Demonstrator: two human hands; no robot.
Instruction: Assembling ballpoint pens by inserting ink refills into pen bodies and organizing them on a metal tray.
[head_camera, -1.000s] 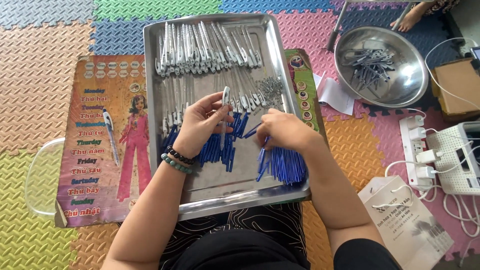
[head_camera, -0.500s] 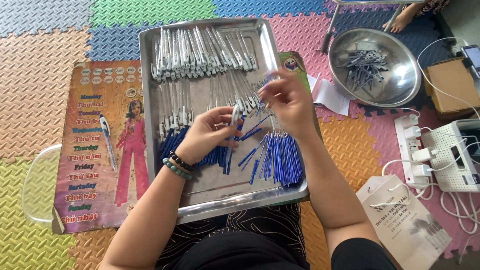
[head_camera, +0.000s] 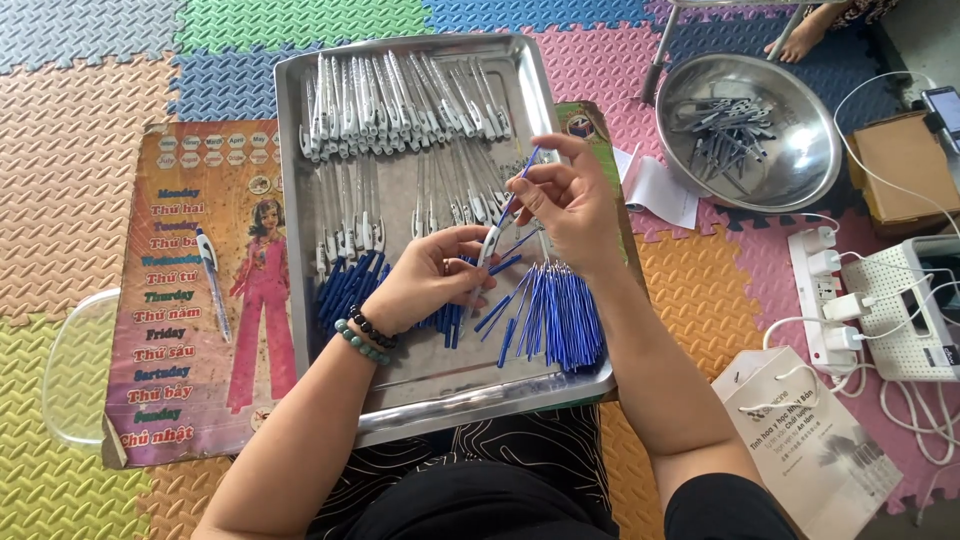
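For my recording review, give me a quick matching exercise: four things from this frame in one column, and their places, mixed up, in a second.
Things:
1. blue refills
2. round steel bowl
3. single pen
4. pen barrel

Places:
A. lying on the printed poster
B. pinched in the left hand
C. on the mat, right of the tray
D. heaped in the tray, below the right hand

Pairs: 1-D, 2-C, 3-A, 4-B

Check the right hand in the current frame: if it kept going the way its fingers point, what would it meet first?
The right hand points left and slightly down, pinching a blue refill. Straight on, it would probably first meet the white pen barrel held up by the left hand; depth between them is hard to judge.
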